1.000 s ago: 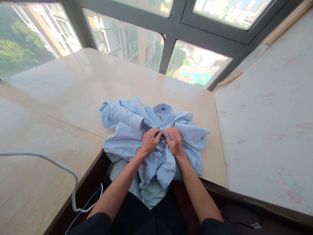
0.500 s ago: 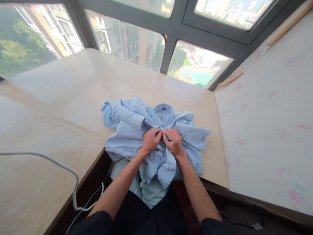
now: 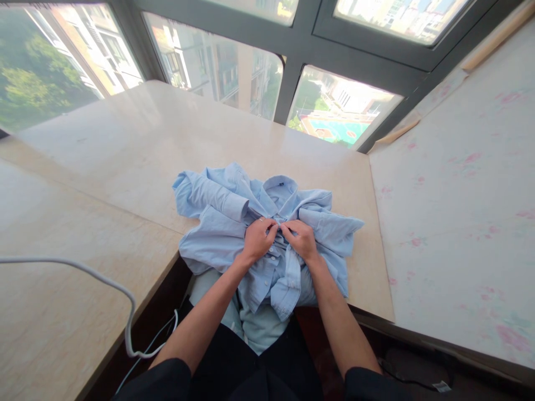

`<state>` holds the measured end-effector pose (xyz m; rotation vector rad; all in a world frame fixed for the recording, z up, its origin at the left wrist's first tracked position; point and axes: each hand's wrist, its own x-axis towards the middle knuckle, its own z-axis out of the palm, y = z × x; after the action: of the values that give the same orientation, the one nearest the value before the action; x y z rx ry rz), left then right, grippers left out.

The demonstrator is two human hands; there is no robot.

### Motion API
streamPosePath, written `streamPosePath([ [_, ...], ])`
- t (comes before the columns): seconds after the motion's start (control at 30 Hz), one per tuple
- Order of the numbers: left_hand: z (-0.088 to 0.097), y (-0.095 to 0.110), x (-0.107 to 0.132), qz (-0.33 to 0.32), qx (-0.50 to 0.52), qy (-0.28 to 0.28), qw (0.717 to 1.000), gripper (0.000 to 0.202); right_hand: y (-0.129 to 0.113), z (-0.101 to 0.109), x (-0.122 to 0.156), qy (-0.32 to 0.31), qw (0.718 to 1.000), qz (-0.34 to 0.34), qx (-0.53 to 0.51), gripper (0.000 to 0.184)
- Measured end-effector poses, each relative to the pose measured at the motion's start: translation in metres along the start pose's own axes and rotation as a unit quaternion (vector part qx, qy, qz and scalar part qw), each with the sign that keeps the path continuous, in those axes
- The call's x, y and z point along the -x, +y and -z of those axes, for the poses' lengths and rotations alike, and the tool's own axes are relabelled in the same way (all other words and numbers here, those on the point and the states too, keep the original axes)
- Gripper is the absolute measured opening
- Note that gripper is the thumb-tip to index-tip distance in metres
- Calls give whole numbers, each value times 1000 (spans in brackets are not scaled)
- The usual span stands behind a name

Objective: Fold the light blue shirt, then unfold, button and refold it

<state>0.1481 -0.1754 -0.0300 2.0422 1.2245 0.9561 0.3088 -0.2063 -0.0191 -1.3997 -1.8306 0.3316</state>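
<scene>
A light blue button-up shirt (image 3: 217,239) lies rumpled over the sill's front edge, its collar toward the window and its lower part over my lap. Both hands work at the front placket just below the collar. My left hand (image 3: 259,238), with a ring on one finger, pinches the cloth between thumb and fingertips. Close beside it, my right hand (image 3: 301,239) pinches the other side of the placket. Whether a button sits between the fingertips is too small to tell. White buttons show lower on the placket, and a cuff hangs below my right hand.
The pale stone sill (image 3: 125,150) spreads to the left and back. A white cable (image 3: 104,281) loops over its left front edge. Grey window frames (image 3: 288,83) stand behind, and a flowered papered wall (image 3: 451,239) rises on the right.
My right hand has shifted slightly right and its fingertips have drawn a little apart from the left ones. The left hand stays almost where it was, and the shirt has barely moved.
</scene>
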Motion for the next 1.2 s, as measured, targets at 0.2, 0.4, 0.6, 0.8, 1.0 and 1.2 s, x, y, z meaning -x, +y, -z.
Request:
streamPosePath([
  [0.2,1,0,0,0,-27,-19,999,13,4,8,-9,-68,998,-12,-7,25],
  [0.4,0,-1,0,-1,-32,-20,999,13,3,10,-14,-91,995,-43,-25,26],
  [0.6,0,-4,1,-8,-15,-14,1000,14,3,12,-17,-108,979,-138,-102,25],
  [0.8,1,-5,1,4,-2,-12,1000,16,6,19,-30,-175,953,-203,-144,27],
  [1.0,2,-5,0,6,13,-5,1000,18,8,19,-34,-182,944,-228,-153,26],
  [1.2,1,-6,0,6,21,-1,1000,17,6,19,-33,-168,946,-232,-154,26],
])
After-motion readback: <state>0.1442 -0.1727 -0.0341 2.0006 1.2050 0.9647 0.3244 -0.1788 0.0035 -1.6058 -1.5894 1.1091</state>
